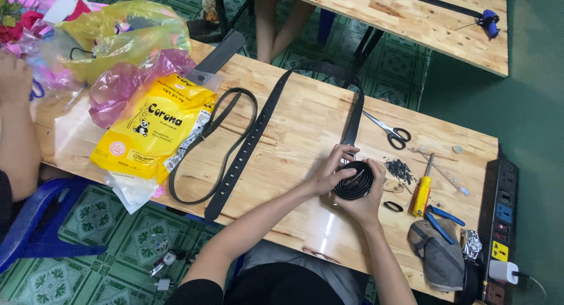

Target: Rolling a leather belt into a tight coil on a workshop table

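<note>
Both my hands hold a tight coil of black belt (pixel 354 181) over the wooden table (pixel 299 134). My left hand (pixel 332 170) grips the coil's left side with its fingers on top. My right hand (pixel 367 202) cups the coil from below and the right. The belt's free length (pixel 276 105) runs up from the coil, curves at the far edge and comes back down the table with a row of holes. A thinner black strap (pixel 214 140) lies in a loop beside it.
Scissors (pixel 390 131), a yellow-handled screwdriver (pixel 423 187), blue pliers (pixel 443 217) and small black bits (pixel 399 168) lie right of the coil. A power strip (pixel 499 223) sits at the right edge. A yellow packet (pixel 153 128) and plastic bags (pixel 123 40) lie left. Another person's arm (pixel 14 117) rests far left.
</note>
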